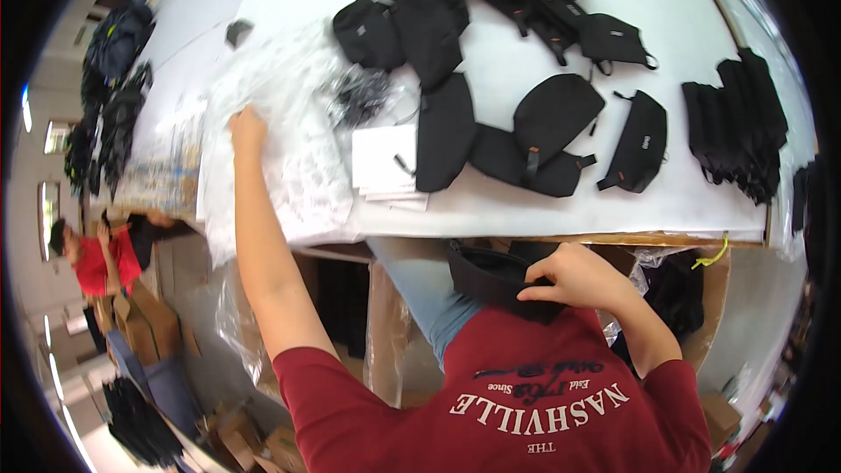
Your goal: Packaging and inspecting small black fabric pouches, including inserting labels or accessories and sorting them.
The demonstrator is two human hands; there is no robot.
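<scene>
My left hand (248, 131) reaches out over a pile of clear plastic bags (302, 158) on the table, its fingers curled closed against the plastic. Whether a bag is caught between them is hidden. Close to my body, below the table edge, my right hand (578, 277) grips the rim of a black pouch (491, 273) by its upper right side. The pouch's mouth gapes toward me. Just beyond the table edge lie more black bags, among them a rounded waist bag (559, 118) and a single pouch (639, 142) with a small white mark.
White cards (384, 162) are stacked beside a bundle of small clear packets (361, 96). A heap of black bags (429, 17) spreads farther back, and folded black pieces (740, 127) lie at the right. Open cartons stand under the table. A person in red (109, 263) is at far left.
</scene>
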